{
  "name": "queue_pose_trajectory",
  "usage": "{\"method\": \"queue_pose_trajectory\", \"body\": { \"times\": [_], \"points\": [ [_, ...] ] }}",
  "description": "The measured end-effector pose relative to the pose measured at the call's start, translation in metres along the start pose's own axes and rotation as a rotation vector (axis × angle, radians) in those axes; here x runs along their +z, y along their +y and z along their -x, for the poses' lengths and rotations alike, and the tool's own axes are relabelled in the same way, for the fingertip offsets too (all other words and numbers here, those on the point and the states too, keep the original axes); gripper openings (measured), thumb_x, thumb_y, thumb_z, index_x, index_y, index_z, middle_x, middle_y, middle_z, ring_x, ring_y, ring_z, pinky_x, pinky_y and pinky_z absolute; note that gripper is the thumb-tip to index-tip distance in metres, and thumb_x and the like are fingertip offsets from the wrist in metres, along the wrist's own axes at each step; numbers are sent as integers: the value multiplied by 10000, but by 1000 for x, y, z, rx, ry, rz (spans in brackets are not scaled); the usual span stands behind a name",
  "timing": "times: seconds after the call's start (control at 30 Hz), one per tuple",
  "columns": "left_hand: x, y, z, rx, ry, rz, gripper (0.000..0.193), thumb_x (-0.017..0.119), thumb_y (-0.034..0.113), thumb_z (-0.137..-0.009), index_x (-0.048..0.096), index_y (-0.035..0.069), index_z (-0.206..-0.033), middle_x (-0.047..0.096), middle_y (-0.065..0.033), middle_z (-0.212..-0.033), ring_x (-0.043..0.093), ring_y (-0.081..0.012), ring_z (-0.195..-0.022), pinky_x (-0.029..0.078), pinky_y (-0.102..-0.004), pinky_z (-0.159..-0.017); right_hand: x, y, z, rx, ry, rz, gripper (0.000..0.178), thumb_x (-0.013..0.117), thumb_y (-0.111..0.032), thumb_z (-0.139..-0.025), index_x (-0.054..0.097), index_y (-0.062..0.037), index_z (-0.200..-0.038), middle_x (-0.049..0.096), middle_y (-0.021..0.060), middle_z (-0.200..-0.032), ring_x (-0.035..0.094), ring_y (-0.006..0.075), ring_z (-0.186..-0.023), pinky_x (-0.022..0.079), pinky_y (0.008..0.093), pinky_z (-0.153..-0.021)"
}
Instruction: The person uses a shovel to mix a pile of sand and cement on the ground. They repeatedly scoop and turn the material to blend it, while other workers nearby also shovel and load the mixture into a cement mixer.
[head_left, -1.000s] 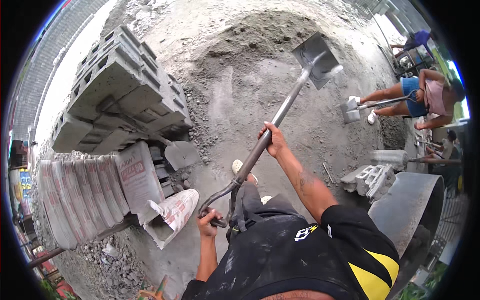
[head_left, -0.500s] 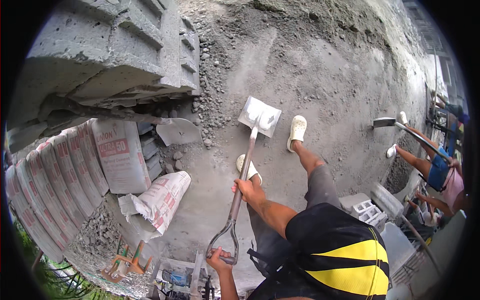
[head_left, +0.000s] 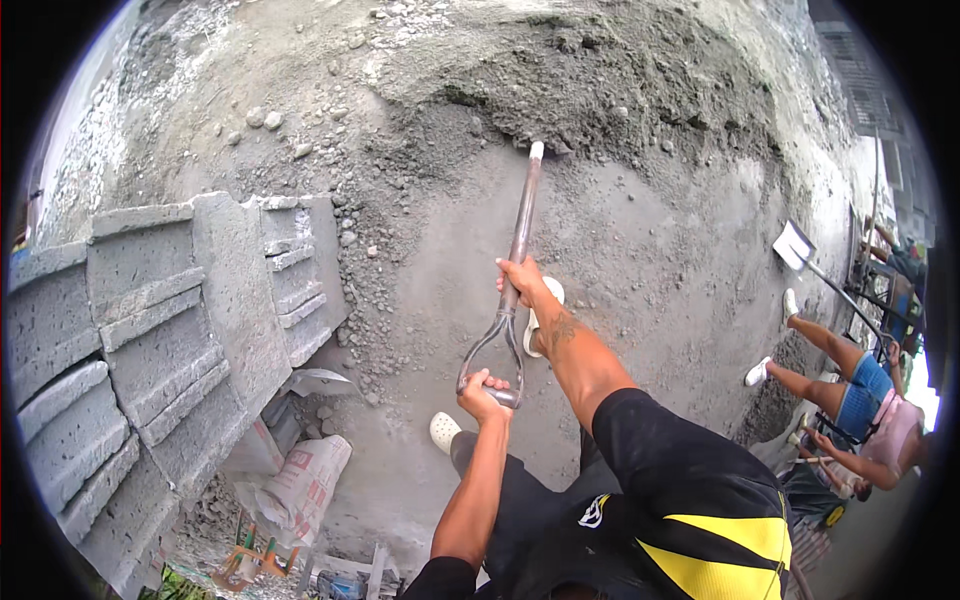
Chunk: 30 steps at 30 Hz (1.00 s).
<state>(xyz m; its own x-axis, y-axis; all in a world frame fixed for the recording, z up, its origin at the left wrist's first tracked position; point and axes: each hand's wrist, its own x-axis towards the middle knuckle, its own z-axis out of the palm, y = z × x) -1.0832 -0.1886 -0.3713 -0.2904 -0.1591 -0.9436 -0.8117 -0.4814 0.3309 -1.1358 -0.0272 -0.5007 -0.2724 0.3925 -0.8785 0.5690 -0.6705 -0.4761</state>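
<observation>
Both my hands are closed on one shovel (head_left: 524,218), held out ahead of me. My left hand (head_left: 484,394) wraps the crossbar of its D-shaped handle. Farther up, my right hand (head_left: 521,279) grips the shaft just above the fork. The blade is hidden, driven into the foot of a grey sand and gravel heap (head_left: 610,85); only the pale socket shows there. My feet, in cream clogs (head_left: 445,431), stand apart on the grey, dusty floor.
Stacked concrete blocks (head_left: 150,330) rise at the left. Below them lie an opened cement bag (head_left: 305,485) and another shovel's blade (head_left: 322,383). At the right a person in denim shorts (head_left: 860,395) holds a shovel (head_left: 795,246), with others close by.
My shovel has moved forward, its blade passing from above the floor into the heap. My feet have shifted and my view has swung forward. The person at the right has raised their shovel.
</observation>
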Motion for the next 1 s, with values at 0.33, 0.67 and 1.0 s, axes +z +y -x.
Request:
{"method": "queue_pose_trajectory", "body": {
  "times": [0.33, 0.67, 1.0],
  "points": [
    [-90, 141, -164, -90, 181, -253, 137, 623, 129, -706, 498, 75, -715, 420, -23, -583, 447, -166, -551, 401, -323, -499, -35, -78, -13, -79, -188, 782, 871, 650, -540, -642, 420, 97, -1188, 531, 256, -1105, 520, 312, -1056, 394, 348, -904],
    [9, 101, -53, 341, 362, -367, 198, 614, -10, -666, 464, 50, -781, 452, -33, -628, 416, -120, -468, 358, -238, -422, 38, -53, -159, 258, 39, -221, 322, 675, -161, -734, 491, 19, -926, 512, 78, -750, 547, 208, -646, 500, 352, -597],
    [-73, 133, -34, 554, 430, -565, 118, 518, -82, -643, 437, -12, -692, 475, -83, -604, 431, -141, -426, 359, -257, -375, 61, -5, -95, 371, -40, -549, 56, 537, -47, -768, 485, -30, -776, 476, 50, -602, 495, 163, -521, 482, 322, -479]
  ]
}}
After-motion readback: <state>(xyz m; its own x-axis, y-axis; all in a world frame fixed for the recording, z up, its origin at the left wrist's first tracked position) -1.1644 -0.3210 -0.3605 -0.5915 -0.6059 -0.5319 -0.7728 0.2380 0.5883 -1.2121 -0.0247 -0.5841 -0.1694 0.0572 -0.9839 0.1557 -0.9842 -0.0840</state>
